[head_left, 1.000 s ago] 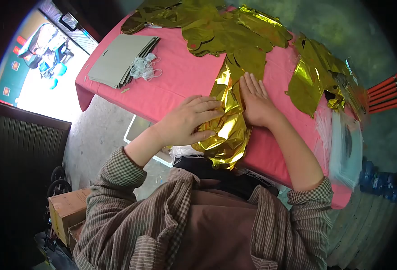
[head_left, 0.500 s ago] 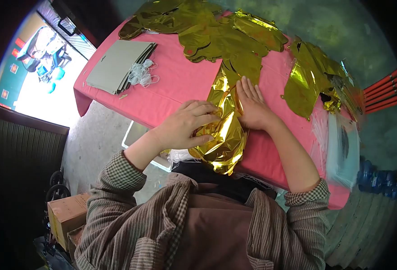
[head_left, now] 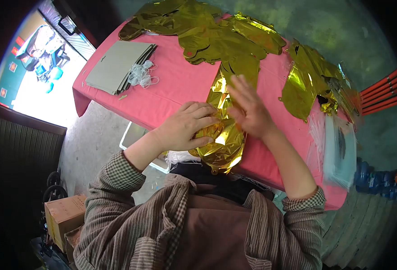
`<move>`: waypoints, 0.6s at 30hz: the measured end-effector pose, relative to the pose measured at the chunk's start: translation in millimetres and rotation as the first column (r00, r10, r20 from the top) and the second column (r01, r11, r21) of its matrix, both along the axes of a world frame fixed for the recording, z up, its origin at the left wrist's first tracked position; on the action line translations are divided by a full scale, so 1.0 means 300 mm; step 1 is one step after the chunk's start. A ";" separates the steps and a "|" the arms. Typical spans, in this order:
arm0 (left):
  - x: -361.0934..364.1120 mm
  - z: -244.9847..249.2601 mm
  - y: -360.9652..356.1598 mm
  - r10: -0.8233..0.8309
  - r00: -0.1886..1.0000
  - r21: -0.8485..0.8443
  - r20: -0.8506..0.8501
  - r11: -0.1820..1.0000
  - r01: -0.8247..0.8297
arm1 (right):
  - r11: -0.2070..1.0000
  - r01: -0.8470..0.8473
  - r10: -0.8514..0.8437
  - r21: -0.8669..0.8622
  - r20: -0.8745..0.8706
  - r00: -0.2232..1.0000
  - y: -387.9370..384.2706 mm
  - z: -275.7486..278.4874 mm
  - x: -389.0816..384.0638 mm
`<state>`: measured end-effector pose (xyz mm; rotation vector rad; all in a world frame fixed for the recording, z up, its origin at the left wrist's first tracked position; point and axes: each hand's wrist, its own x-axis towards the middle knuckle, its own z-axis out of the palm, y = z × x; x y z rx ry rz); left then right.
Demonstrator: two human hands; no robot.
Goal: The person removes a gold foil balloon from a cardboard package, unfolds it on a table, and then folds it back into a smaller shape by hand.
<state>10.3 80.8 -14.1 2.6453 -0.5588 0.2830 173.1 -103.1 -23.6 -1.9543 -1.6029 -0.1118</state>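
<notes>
A crinkled gold foil balloon (head_left: 223, 146), flat and uninflated, lies lengthwise over the near edge of the pink-covered table (head_left: 171, 90). Its lower end hangs toward my lap. My left hand (head_left: 187, 126) holds the balloon's left side, fingers curled over the foil and thumb lower down; the fingertips are partly hidden in the creases. Just over its right side, my right hand (head_left: 252, 110) is raised with the fingers stretched out, slightly blurred, and nothing is in it. The balloon's far end meets a heap of flat gold foil balloons (head_left: 207, 40).
Grey cardboard sheets (head_left: 117, 65) and a tangle of white string (head_left: 142, 74) lie at the left. More gold foil (head_left: 302, 81) and clear plastic bags (head_left: 340, 150) occupy the right side. A cardboard box (head_left: 65, 213) stands on the floor at lower left.
My right hand has lifted from flat beside the balloon and shifted left over its edge. My left hand stays in place on the foil, which looks somewhat flatter.
</notes>
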 end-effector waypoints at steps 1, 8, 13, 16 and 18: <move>0.001 -0.003 0.001 -0.002 1.000 0.000 -0.004 1.000 0.002 | 0.997 -0.047 0.049 -0.069 0.025 0.998 0.007 0.022 -0.034; -0.004 0.008 -0.002 -0.002 1.000 0.003 -0.027 1.000 0.002 | 0.915 -0.051 0.082 -0.401 0.062 0.995 -0.011 -0.012 -0.051; -0.018 0.008 0.004 -0.006 1.000 -0.089 -0.029 0.996 0.003 | 0.928 -0.032 0.080 -0.371 0.113 0.990 -0.022 -0.039 -0.055; -0.082 0.021 0.004 0.151 0.985 -0.489 -0.084 0.855 -0.173 | 0.931 -0.024 0.073 -0.364 0.121 0.990 -0.022 -0.050 -0.053; -0.169 0.036 -0.011 0.470 0.831 -0.449 -0.298 0.699 -0.557 | 0.935 -0.028 0.076 -0.353 0.124 0.989 -0.024 -0.053 -0.051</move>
